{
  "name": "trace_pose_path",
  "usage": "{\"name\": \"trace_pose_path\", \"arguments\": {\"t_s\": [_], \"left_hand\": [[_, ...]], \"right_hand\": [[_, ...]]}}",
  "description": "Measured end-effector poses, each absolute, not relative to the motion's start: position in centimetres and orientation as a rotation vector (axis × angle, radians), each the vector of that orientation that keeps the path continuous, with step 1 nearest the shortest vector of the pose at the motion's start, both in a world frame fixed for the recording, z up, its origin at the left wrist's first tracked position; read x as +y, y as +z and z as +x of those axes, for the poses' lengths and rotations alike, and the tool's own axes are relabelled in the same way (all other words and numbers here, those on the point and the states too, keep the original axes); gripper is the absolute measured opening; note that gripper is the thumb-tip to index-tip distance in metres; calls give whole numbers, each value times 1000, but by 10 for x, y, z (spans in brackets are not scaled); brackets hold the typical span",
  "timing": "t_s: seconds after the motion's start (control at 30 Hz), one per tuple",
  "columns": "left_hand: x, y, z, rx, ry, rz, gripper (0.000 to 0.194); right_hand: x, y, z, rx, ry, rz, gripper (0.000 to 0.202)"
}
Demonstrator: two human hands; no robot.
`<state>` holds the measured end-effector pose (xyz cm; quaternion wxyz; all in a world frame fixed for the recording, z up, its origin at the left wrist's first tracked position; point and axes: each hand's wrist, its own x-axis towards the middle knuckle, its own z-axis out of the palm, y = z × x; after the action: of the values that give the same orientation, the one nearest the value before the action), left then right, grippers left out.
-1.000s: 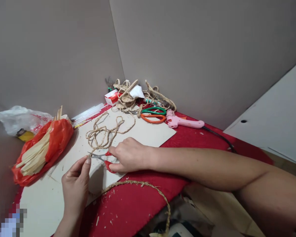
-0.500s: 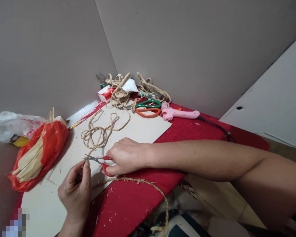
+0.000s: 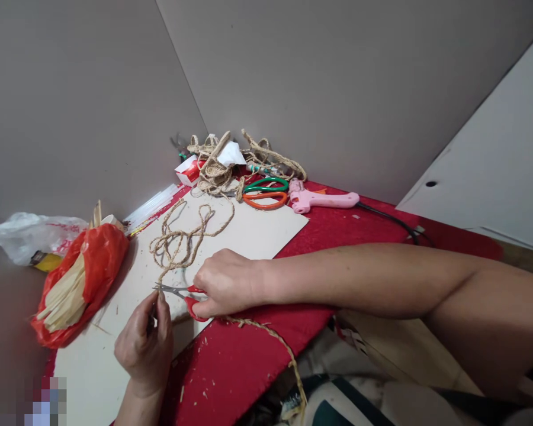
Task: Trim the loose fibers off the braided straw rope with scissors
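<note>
Red scissors (image 3: 174, 290) narrowed at braided cord (image 3: 174, 264); right hand (image 3: 227, 284) grips handles (image 3: 189, 304), left hand (image 3: 145, 343) (below) pinches cord.

In the right fingers (image 3: 203, 308), scissors (image 3: 176, 291) with red handles and grey blades; beyond the left fingers (image 3: 162, 310), tan rope (image 3: 173, 264) in a plaited pattern. Beneath both, an off-white board (image 3: 270, 231) over a deep red counter (image 3: 231, 367). Farther out, a pink glue gun (image 3: 331, 200) with black cord (image 3: 388, 217), and green-and-orange-handled shears (image 3: 266, 206).

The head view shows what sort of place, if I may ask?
Probably a small craft workspace, judging by the braided tan cord, pink plastic glue gun and red-handled metal scissors.
</note>
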<state>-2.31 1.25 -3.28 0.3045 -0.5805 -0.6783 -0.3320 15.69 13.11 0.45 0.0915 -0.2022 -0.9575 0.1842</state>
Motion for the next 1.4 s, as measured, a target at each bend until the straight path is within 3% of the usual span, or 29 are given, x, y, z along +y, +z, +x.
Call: {"name": "trace_pose_path", "arguments": {"t_s": [0.8,1.13,1.23,1.4], "left_hand": [[7,-32,-25,-1846,-1033,-1502,18],[9,-23,-10,-2051,-1414,-1350,18],[12,-17,-4,-2181,-1656,-1322,15],[15,-4,-1,-2416,-2155,-1336,21]], "right_hand": [[132,2,156,-2749,601,-582,38],[138,-5,154,-2587,754,-515,28],[143,-9,149,-2327,1035,-508,37],[148,-13,140,-1814,2002,-363,43]]}}
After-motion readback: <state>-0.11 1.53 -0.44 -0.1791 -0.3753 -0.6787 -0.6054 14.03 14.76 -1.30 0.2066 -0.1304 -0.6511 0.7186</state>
